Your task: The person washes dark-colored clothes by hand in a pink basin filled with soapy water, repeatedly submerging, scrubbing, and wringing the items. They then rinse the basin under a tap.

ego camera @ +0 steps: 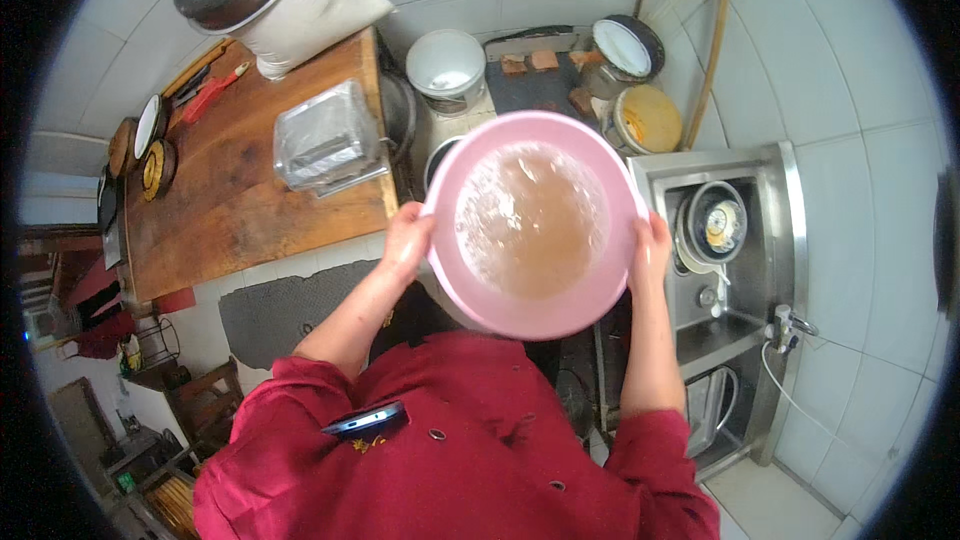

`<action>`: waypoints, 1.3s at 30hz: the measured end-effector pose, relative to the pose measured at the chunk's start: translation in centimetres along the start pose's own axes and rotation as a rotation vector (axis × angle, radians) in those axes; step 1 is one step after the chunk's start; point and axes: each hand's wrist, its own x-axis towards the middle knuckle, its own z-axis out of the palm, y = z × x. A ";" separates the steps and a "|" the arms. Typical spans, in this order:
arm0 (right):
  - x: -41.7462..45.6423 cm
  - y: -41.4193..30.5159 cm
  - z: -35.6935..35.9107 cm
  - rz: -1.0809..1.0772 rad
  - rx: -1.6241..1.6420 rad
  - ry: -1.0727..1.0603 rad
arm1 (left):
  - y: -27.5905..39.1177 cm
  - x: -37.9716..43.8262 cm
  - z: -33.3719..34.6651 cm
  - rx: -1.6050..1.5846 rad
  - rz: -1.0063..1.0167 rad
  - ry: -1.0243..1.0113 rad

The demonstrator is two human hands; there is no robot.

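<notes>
A round pink plastic basin (pixel 495 307) is held up in front of my body, with cloudy brownish water (pixel 555 255) and some foam inside. My left hand (pixel 407 240) grips its left rim. On the opposite side, my right hand (pixel 649 251) grips the right rim. The fingers of both hands are partly hidden beneath and behind the basin's edge. Under the basin, part of the floor and a dark round-rimmed vessel at its upper left are covered from view.
At left stands a wooden table (pixel 225 217) with a plastic-wrapped container (pixel 326 139), a red-handled tool (pixel 214 94) and a white sack (pixel 307 15). A stainless steel sink (pixel 757 262) at right holds bowls (pixel 716 221). White bucket (pixel 446 64) and yellow-lidded bucket (pixel 651 120) stand ahead.
</notes>
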 end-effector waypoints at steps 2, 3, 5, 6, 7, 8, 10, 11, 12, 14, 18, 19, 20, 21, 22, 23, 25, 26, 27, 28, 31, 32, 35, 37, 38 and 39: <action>3.6 -4.1 1.4 -0.056 -0.007 -0.031 | 1.6 -0.3 2.0 -0.133 -0.003 0.104; 5.4 -5.3 1.2 -0.079 -0.071 -0.091 | 1.6 -0.4 3.1 -0.209 0.004 0.180; 7.6 -8.3 1.4 -0.076 -0.061 -0.125 | 4.1 -1.4 4.1 -0.237 0.005 0.147; 8.8 -8.9 1.5 -0.060 -0.050 -0.159 | 5.5 -2.1 4.5 -0.225 0.001 0.150; 10.0 -9.5 1.7 -0.044 -0.040 -0.193 | 6.8 -2.7 4.8 -0.212 -0.002 0.152; 11.5 -9.8 2.0 -0.042 0.010 -0.184 | 7.6 -2.6 5.4 -0.229 -0.002 0.161; 13.4 -11.1 2.8 -0.029 -0.006 -0.270 | 8.8 -2.1 6.0 -0.268 -0.006 0.196; 14.3 -11.6 3.4 -0.022 -0.014 -0.311 | 8.9 -2.0 6.2 -0.281 0.000 0.214; 15.3 -11.9 4.0 -0.068 -0.119 -0.276 | 8.9 -1.4 6.6 -0.300 0.009 0.227; 16.8 -12.4 5.4 -0.053 -0.164 -0.268 | 8.7 -0.1 6.2 -0.287 -0.004 0.211; 18.7 -12.5 8.3 0.047 -0.225 -0.316 | 7.1 2.9 6.4 -0.346 -0.053 0.276; 19.5 -12.2 8.8 0.062 -0.210 -0.331 | 7.3 3.4 5.9 -0.323 -0.066 0.227; 20.8 -11.5 9.2 0.079 -0.194 -0.345 | 6.3 4.9 6.0 -0.349 -0.026 0.236; 21.7 -11.3 9.6 0.091 -0.178 -0.353 | 5.6 6.5 6.1 -0.375 0.017 0.238; 22.2 -11.2 10.1 0.078 -0.204 -0.328 | 6.0 7.6 6.0 -0.326 0.003 0.234; 22.9 -11.0 11.1 0.089 -0.204 -0.303 | 6.4 8.8 5.7 -0.275 -0.011 0.230; 24.3 -11.1 13.2 0.113 -0.208 -0.262 | 6.8 11.5 5.1 -0.197 -0.048 0.226; 25.0 -11.2 14.4 0.124 -0.275 -0.248 | 6.7 12.7 5.0 -0.173 -0.032 0.247; 25.9 -11.2 15.3 0.115 -0.296 -0.261 | 6.6 13.9 5.1 -0.142 -0.016 0.255; 27.2 -11.0 16.2 0.107 -0.318 -0.276 | 6.7 15.3 4.8 -0.158 -0.021 0.248; 32.0 -8.3 17.9 0.097 -0.375 -0.242 | 7.5 19.8 5.3 -0.061 -0.032 0.277; 34.1 -7.9 18.8 0.086 -0.390 -0.239 | 6.5 21.2 5.9 -0.102 -0.054 0.299; 37.1 -7.3 24.1 0.034 -0.475 -0.335 | 2.7 26.3 6.6 -0.180 -0.113 0.386; 40.2 -5.1 26.4 0.024 -0.503 -0.395 | 2.7 28.5 7.0 -0.187 -0.175 0.433; 41.3 -4.0 28.1 0.003 -0.505 -0.403 | 2.2 29.9 7.3 -0.284 -0.149 0.437; 42.7 -2.8 29.7 -0.016 -0.506 -0.412 | 0.3 31.7 7.5 -0.257 -0.166 0.469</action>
